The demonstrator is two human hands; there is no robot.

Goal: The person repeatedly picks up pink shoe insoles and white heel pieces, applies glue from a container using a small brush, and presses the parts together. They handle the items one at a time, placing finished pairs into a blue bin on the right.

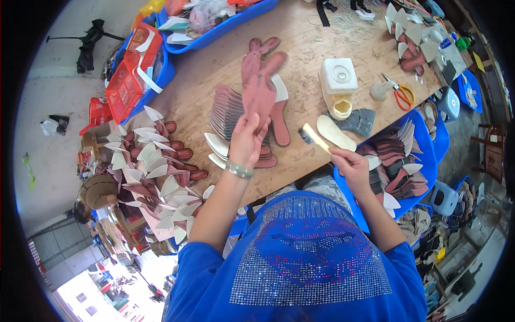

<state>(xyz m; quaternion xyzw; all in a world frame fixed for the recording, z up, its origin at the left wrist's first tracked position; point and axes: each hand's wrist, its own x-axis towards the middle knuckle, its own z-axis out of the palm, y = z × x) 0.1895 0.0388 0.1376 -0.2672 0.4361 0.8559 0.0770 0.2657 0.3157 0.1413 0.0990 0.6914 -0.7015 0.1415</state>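
Observation:
My left hand [249,137] is closed on the lower end of a pink insole [259,88], held over the middle of the wooden table. More pink insoles show behind its far end; how many are in the hand I cannot tell. Beneath and beside it lies a fanned stack of grey-edged insoles [225,110]. Near the table's front edge my right hand [351,167] grips a brush [317,138] by its pale handle, dark bristles pointing left. Just past the brush rests a cream sole-shaped piece [337,133]. Behind that stands a white plastic container [339,75] with a yellowed, crusted opening.
Scissors [402,94] with orange handles lie at the right. A blue basin [426,129] of insoles stands beside my right arm. Many white-tipped insoles [155,161] are heaped at the left, near a red basket [126,88]. A grey piece [363,122] lies by the container.

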